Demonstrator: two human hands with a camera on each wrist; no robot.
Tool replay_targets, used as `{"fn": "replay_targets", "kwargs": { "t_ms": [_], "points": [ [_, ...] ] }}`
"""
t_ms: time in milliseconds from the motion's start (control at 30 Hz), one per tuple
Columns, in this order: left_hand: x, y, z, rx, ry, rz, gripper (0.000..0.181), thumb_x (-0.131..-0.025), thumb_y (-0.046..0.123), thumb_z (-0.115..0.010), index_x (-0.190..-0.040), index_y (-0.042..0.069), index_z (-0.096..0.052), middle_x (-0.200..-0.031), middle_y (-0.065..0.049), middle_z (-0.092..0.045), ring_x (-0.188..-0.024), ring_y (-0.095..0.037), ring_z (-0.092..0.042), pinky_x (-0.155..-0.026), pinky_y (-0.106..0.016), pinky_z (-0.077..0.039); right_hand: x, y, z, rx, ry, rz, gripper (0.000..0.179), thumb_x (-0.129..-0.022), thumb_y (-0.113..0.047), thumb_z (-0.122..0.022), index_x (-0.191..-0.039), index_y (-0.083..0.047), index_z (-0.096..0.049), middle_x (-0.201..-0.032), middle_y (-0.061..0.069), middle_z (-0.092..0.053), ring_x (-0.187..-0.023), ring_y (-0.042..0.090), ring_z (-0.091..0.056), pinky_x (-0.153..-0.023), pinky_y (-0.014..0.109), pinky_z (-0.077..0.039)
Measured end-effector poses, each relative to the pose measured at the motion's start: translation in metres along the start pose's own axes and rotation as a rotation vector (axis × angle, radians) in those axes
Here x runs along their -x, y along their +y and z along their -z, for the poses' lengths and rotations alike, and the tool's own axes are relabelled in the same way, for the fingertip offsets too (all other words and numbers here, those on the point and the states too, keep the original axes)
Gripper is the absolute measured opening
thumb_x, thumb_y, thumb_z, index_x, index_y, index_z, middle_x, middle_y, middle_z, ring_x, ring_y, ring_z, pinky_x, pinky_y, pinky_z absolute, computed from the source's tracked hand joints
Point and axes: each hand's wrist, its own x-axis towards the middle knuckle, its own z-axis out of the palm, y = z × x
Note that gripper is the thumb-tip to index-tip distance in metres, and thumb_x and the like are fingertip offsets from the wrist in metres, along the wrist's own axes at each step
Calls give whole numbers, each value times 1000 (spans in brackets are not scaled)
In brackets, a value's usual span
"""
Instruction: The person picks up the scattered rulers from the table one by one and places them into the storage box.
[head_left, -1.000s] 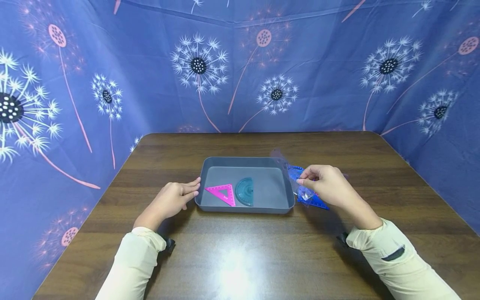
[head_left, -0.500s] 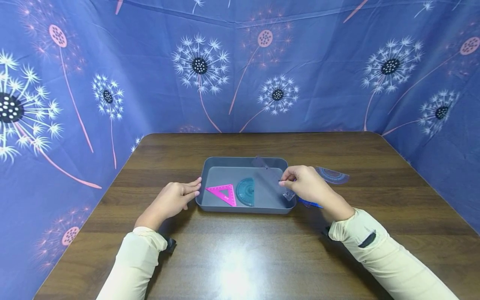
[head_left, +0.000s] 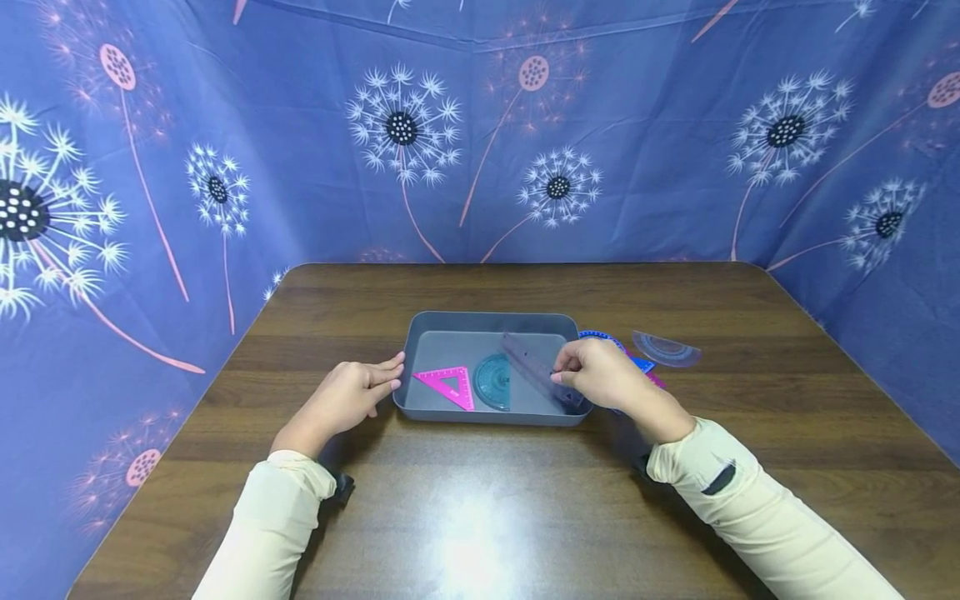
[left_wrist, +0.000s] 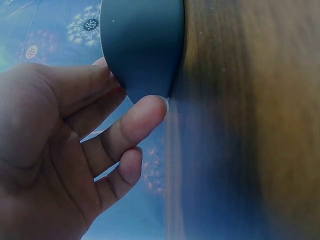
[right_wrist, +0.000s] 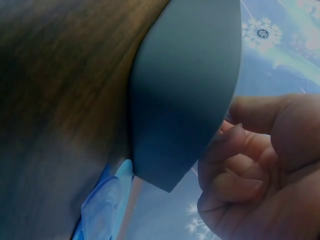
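My left hand (head_left: 347, 398) lies at the left end of a grey tray (head_left: 487, 419), its extended fingers touching the wall; in the left wrist view the fingertips (left_wrist: 150, 112) are against the tray's outer side. Over the tray's right part, my right hand (head_left: 603, 375) pinches a see-through ruler (head_left: 534, 367) between thumb and fingers. The ruler slants across the tray's interior, its far end near a teal protractor (head_left: 492, 383). Left of that lies a pink set square (head_left: 461, 398). In the right wrist view the tray wall hides what the right hand (right_wrist: 255, 170) pinches.
Right of the tray, partly behind my right hand, lie a blue protractor (head_left: 600, 335), a blue piece (head_left: 642, 364) and a pink piece (head_left: 657, 380). A clear protractor (head_left: 667, 350) sits farther right on the wooden table (head_left: 480, 475). A blue flowered cloth (head_left: 480, 133) hangs behind.
My right hand has carried the see-through ruler leftward from the pile beside the tray to over the tray's inside and lowered it. The left hand has stayed at the tray's end.
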Motion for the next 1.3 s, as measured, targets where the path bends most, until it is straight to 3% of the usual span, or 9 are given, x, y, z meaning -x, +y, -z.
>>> {"fn": "replay_targets", "kwargs": {
  "t_ms": [233,667,933,1300],
  "points": [
    [0,1,0,-2,-1,5,35,-99,19,-64,-131,6,-64,-144,-4,-52,-47,-14,-57,-52,-29,-43,0,-4,-5,91,-34,-4,17,-89,-13,-75,-101,-11,-62,-66,-7,-63,-61,11,-54,-58,31,-45],
    [0,3,1,-1,-4,12,35,-98,19,-64,-131,6,-64,-144,-3,-52,-46,-13,-57,-52,-29,-44,0,-11,-6,234,-115,24,18,-86,-15,-78,-89,-15,-60,-66,-8,-57,-64,14,-51,-57,32,-42],
    [1,2,1,4,6,1,35,-98,18,-64,-130,5,-64,-143,-4,-53,-46,-14,-57,-52,-28,-42,-3,-12,-13,306,-181,17,20,-88,-27,-77,-85,-18,-60,-66,-6,-55,-62,13,-51,-52,33,-40],
    [1,1,0,21,1,-17,35,-98,17,-64,-130,4,-64,-142,-4,-54,-45,-14,-57,-52,-28,-43,-4,-13,-13,334,-211,17,27,-88,-36,-76,-82,-21,-55,-65,-8,-54,-62,14,-50,-50,36,-40]
  ]
}}
